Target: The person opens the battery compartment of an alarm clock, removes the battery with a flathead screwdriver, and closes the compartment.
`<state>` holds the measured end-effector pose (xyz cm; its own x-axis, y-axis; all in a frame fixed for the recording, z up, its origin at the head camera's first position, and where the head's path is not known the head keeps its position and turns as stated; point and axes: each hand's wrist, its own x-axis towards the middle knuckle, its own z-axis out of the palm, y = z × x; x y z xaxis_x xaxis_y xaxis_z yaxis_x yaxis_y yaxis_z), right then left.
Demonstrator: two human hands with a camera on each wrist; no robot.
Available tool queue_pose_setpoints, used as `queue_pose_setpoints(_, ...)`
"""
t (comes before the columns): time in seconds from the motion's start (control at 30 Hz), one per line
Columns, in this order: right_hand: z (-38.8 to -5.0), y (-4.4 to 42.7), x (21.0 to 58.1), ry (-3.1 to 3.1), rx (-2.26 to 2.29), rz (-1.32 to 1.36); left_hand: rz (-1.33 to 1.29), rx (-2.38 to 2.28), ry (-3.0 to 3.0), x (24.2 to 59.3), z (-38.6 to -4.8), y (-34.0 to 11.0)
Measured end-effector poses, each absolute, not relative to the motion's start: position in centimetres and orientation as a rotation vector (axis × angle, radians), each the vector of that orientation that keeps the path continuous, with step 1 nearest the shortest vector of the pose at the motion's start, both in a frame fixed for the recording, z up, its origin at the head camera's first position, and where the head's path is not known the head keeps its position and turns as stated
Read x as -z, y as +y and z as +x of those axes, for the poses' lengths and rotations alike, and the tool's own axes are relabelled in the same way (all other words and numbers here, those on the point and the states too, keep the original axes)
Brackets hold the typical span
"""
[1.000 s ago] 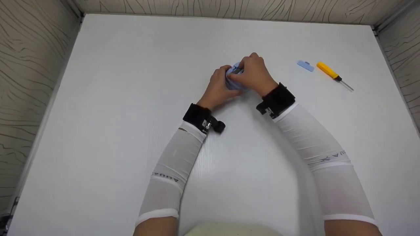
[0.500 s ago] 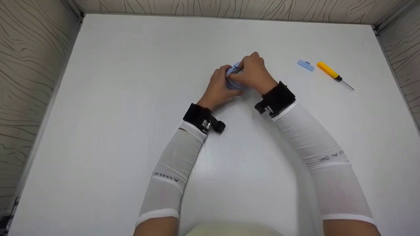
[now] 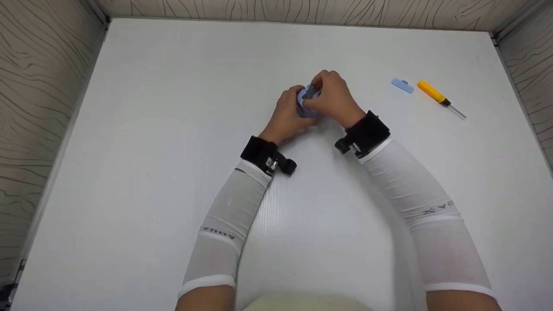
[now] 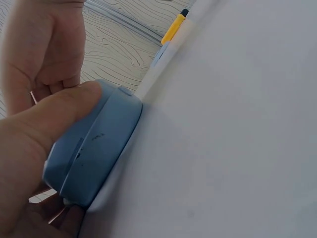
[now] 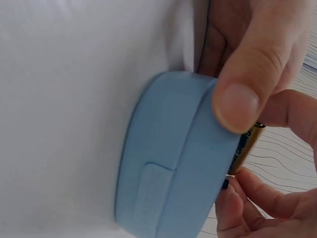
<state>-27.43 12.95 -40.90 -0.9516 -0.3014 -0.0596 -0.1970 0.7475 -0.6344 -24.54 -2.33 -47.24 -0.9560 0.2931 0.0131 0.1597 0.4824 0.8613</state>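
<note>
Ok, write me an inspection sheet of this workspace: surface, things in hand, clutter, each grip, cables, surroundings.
Surface: white tabletop, nothing spilled that can be seen.
Things in hand: blue case, with dark marks on its side wall; gold-and-black cylinder, apparently a battery, showing above the case's rim.
Clutter: small blue piece and yellow-handled screwdriver, lying close together to the right of the hands.
Left grip: left hand holds the case.
Right grip: right hand appears to pinch the cylinder.
Cables: nothing seen.
Surroundings: line-patterned panels at the back and both sides.
</note>
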Motion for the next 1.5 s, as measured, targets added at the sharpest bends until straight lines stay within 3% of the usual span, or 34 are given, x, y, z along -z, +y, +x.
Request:
queue_pose_setpoints(0.3, -27.2, 14.0, 41.0, 2.644, 1.396, -0.199, 0.372, -1.484, 2.6, 47.2, -24.5, -2.2)
queue_pose_setpoints(0.67, -27.1, 16.5, 41.3, 1.722, 2.226, 0.023, 0.298, -1.484, 2.61, 47.2, -24.6, -1.9)
queue_pose_setpoints(0.93, -27.2, 18.5, 41.9, 1.26, 2.515, 0.195, 0.307, -1.471, 2.609, 47.3, -24.6, -1.9)
queue_pose_setpoints(1.17, -27.1, 21.2, 42.0, 1.254, 2.618, 0.34, 0.293, -1.459, 2.611, 47.2, -24.4, -1.7)
queue_pose_setpoints(1.5, -26.4, 25.9, 41.8, 1.659, 2.588, 0.33, 0.272, -1.441, 2.607, 47.2, -24.4, -1.7)
